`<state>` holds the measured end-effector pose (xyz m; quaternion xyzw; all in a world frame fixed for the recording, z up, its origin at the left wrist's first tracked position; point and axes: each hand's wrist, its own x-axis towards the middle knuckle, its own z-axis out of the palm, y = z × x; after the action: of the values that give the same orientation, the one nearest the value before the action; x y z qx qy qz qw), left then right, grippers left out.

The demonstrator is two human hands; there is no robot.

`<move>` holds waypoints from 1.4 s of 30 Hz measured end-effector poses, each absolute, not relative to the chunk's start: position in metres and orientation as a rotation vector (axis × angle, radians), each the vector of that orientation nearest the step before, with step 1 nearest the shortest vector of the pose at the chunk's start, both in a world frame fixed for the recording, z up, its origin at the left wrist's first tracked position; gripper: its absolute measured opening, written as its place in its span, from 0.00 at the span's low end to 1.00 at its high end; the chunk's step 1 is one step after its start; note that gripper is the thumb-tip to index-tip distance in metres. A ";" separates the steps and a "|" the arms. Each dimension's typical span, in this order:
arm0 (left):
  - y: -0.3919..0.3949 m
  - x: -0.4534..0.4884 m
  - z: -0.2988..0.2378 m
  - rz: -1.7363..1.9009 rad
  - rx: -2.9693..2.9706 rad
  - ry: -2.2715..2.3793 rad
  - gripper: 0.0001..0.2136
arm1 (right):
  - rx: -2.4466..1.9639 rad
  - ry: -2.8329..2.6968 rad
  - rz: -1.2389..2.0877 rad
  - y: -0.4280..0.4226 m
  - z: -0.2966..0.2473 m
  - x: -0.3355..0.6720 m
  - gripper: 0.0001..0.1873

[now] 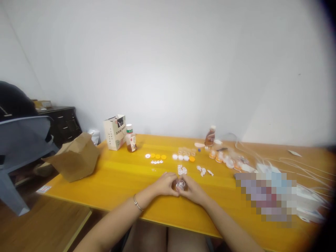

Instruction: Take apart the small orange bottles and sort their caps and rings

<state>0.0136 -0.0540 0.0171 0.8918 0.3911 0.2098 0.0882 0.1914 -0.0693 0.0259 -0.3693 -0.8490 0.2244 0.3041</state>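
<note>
Near the table's front edge, my left hand and my right hand meet around a small clear round plastic piece. The fingers of both hands curl about its sides; its inside is too small to make out. Just beyond my hands lie white perforated pieces, with similar pieces off to the right. Farther back is a row of white caps ending in an orange cap, and clear cups stand behind it. Yellow discs and small white pieces lie to the left.
A brown paper bag sits at the table's left edge. Behind it are a printed carton bag and a drink bottle. Another bottle stands at the back right. Clear and orange containers, cables and a blurred-out item crowd the right.
</note>
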 end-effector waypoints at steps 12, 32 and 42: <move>-0.057 0.015 0.020 0.624 2.654 1.160 0.13 | -0.942 -2.257 0.583 -0.067 0.024 0.190 0.07; -0.058 0.013 0.019 0.655 2.620 1.135 0.13 | -0.949 -2.220 0.548 -0.070 0.030 0.193 0.06; -0.057 0.011 0.023 0.721 2.562 1.105 0.24 | -1.008 -1.936 0.543 -0.061 0.025 0.193 0.09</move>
<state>0.0110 -0.0571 0.0233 0.8815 0.3802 0.2480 0.1297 0.1933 -0.0609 0.0248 -0.4043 -0.7764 0.2179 0.4317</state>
